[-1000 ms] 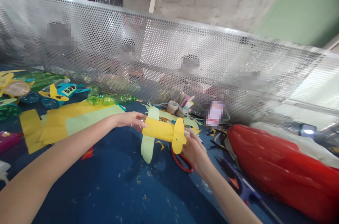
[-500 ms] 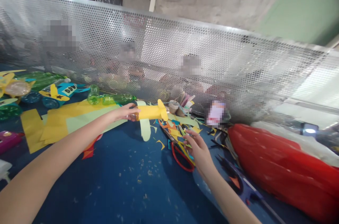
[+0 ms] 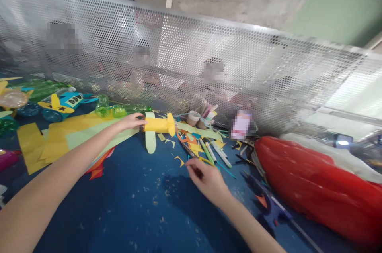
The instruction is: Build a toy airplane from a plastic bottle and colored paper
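My left hand (image 3: 131, 120) is stretched out far over the blue table (image 3: 134, 205). Its fingers are closed on the end of a bottle plane (image 3: 156, 124) wrapped in yellow paper, with pale green wings and a yellow tail fin. The plane rests low near the paper scraps (image 3: 191, 145). My right hand (image 3: 209, 181) lies on the table with curled fingers, covering the handles of the scissors (image 3: 186, 150). Only the dark blades show, pointing away towards the scraps.
A perforated metal screen (image 3: 191, 61) runs along the table's far side, with people behind it. A red plastic bag (image 3: 313, 181) fills the right. A blue glue gun (image 3: 268, 205), markers (image 3: 215, 151), yellow and green paper sheets (image 3: 59, 137), green bottles (image 3: 119, 109) and finished planes (image 3: 59, 103) lie around.
My left hand carried the yellow plane away to the far left and lowered it. My right hand let go of the plane, dropped to the table and closed over the red-handled scissors.
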Tool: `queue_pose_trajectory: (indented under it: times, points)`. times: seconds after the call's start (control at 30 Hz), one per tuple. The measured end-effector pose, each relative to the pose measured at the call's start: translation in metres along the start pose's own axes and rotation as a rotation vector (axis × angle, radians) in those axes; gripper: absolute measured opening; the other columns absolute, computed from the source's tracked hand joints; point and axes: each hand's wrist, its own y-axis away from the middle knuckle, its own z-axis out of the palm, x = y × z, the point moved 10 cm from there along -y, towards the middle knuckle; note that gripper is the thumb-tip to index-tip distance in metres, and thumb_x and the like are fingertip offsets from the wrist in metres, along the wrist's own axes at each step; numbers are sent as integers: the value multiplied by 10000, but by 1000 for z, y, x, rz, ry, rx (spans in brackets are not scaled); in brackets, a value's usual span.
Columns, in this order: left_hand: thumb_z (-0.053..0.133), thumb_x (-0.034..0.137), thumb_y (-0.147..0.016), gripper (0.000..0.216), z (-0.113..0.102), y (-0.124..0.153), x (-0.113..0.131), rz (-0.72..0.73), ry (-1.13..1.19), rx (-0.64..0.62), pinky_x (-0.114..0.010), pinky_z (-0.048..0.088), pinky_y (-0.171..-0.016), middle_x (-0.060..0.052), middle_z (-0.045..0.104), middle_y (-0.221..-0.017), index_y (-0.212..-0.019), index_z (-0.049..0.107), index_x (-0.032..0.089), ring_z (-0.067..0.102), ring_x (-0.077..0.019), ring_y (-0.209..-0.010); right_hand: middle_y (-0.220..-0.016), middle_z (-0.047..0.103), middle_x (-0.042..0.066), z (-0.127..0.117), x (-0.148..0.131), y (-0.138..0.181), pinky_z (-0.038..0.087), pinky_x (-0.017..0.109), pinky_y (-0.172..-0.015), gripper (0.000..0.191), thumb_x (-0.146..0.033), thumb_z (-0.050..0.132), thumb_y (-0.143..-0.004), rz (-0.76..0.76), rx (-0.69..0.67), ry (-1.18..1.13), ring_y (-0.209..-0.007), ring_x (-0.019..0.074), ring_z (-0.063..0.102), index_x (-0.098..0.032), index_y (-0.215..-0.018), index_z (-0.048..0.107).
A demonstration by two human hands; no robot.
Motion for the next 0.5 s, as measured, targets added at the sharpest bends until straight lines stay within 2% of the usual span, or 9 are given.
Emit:
queue_pose_trajectory:
  times: [0.1, 0.17, 0.27, 0.5]
  points:
    - [639, 455, -674, 562, -5, -5, -2, 32, -80, 65, -320, 480, -789, -105, 599, -1173, -1159, 542, 189, 596, -276, -991, -680, 676, 12, 20, -32, 8, 416, 252, -547, 204, -213, 451, -848, -245, -127, 194, -576, 160, 618, -252, -917, 638]
    - [633, 444, -673, 532, -7, -5, 0, 58, -125, 101, -335, 447, -859, -104, 584, -1199, -1129, 568, 179, 564, -290, -1048, -705, 687, 28, 29, -42, 14, 415, 250, -553, 223, -188, 418, -865, -331, -177, 274, -602, 162, 631, -231, -944, 623]
    - [630, 434, -669, 501, -8, -3, 5, 95, -172, 125, -340, 398, -925, -94, 598, -1179, -1099, 589, 181, 533, -294, -1094, -686, 681, 31, 35, -44, 16, 412, 248, -546, 222, -184, 398, -880, -351, -208, 332, -592, 160, 629, -211, -953, 605]
    - [581, 478, -698, 460, -8, -2, 8, 109, -159, 133, -320, 401, -907, -67, 608, -1177, -1060, 619, 197, 522, -288, -1103, -659, 675, 15, 27, -41, 14, 396, 238, -530, 207, -174, 416, -867, -343, -163, 313, -571, 149, 620, -229, -934, 604]
